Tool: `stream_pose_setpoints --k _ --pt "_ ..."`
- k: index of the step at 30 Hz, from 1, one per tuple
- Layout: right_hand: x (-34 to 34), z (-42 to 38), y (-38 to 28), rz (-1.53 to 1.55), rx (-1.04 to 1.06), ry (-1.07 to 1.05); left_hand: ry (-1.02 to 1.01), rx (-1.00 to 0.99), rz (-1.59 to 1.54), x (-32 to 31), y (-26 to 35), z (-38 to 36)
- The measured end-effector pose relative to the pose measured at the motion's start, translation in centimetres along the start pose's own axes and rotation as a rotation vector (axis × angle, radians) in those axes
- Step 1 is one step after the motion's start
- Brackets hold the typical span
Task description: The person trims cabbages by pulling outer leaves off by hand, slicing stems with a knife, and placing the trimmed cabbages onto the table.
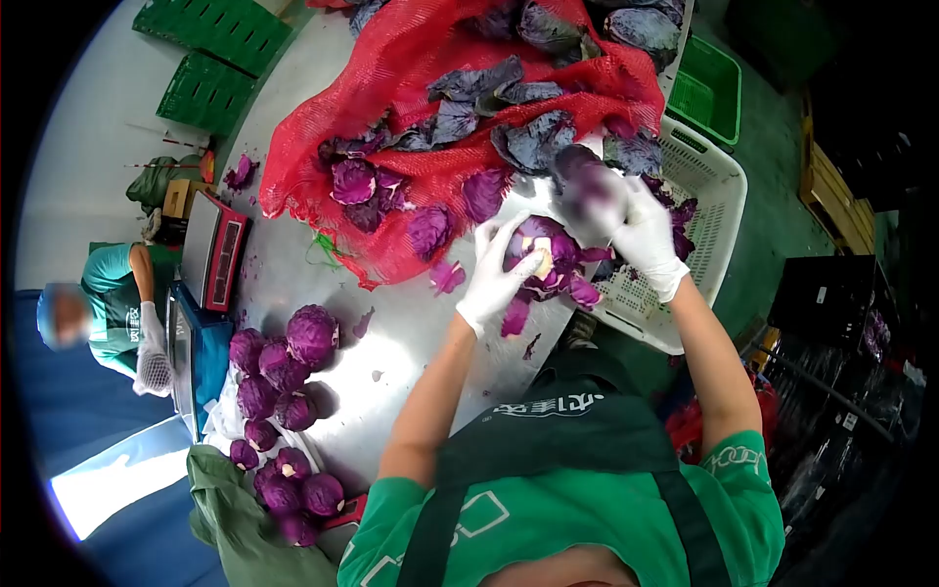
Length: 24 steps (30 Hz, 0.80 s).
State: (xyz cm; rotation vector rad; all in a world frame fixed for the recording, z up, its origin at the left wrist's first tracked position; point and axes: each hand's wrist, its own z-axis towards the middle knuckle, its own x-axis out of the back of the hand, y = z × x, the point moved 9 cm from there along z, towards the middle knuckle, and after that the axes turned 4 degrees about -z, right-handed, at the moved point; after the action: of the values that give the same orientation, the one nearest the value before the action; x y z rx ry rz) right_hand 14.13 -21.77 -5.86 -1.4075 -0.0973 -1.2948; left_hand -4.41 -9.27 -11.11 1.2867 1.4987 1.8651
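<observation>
White gloves cover both my hands. My left hand (497, 272) is wrapped round the left side of a red cabbage (551, 256), whose pale cut stem faces up at the metal table's edge. Loose purple leaves hang at its lower right side. My right hand (641, 230) is closed at the cabbage's upper right, over the white crate's near side, against a dark purple leafy thing (585, 186) blurred by motion. Whether that is one leaf or several cannot be made out. Red mesh (333, 112) with dark outer leaves lies just beyond my hands.
Trimmed cabbages (284, 364) are grouped at the left of the metal table (391, 342). A white crate (729, 210) with leaves and a green crate (706, 88) stand at the right. A red scale (213, 252) and a co-worker (117, 303) are at the far left.
</observation>
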Motion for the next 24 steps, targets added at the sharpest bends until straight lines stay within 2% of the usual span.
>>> stream_pose_setpoints --k 1,2,3,5,6,7,9,10,11,13,15,17,18,24 --pt "0.0 0.0 -2.8 0.031 0.183 -0.033 -0.087 0.009 -0.019 -0.3 0.6 0.8" --pt "-1.0 -0.6 -3.9 0.098 0.093 -0.206 -0.083 -0.069 -0.076 -0.1 2.1 1.5" --pt "-3.7 -1.3 -3.1 0.057 0.129 -0.356 -0.063 -0.114 -0.001 0.1 1.7 1.9" --pt "-5.5 -2.6 -0.9 0.266 -0.077 -0.357 0.157 -0.005 0.101 1.8 0.8 1.3" --pt "-4.4 -2.6 -1.7 0.202 -0.122 -0.346 0.101 -0.089 0.195 1.6 1.9 0.8" --pt "-4.8 -3.2 -1.2 0.229 -0.240 -0.386 0.095 0.097 0.161 0.8 1.4 0.0" --pt "-5.0 -4.5 -0.7 0.399 -0.252 -0.209 0.134 0.079 0.127 -0.8 1.8 -1.2" --pt "-5.7 -5.4 0.2 0.465 -0.388 -0.276 0.137 0.074 0.201 -0.9 1.7 -1.2" --pt "-5.2 -5.5 0.3 0.463 -0.386 -0.271 0.137 0.069 0.200 -1.0 1.7 -0.9" --pt "-2.8 -5.4 -1.4 0.099 -0.138 -0.199 0.140 -0.010 0.243 -1.2 2.5 -0.7" --pt "-2.7 -5.9 -2.2 0.056 -0.109 -0.192 0.131 -0.007 0.235 -1.1 2.7 -0.3" --pt "-3.1 -6.2 -4.0 -0.110 0.063 -0.206 0.039 0.109 0.175 -1.5 2.0 0.3" --pt "-3.4 -6.2 -4.5 -0.151 0.084 -0.203 -0.020 0.142 0.178 -1.7 1.8 0.5" --pt "-4.0 -5.7 -3.9 -0.179 0.091 -0.213 -0.010 0.099 0.263 -2.0 1.6 0.7"
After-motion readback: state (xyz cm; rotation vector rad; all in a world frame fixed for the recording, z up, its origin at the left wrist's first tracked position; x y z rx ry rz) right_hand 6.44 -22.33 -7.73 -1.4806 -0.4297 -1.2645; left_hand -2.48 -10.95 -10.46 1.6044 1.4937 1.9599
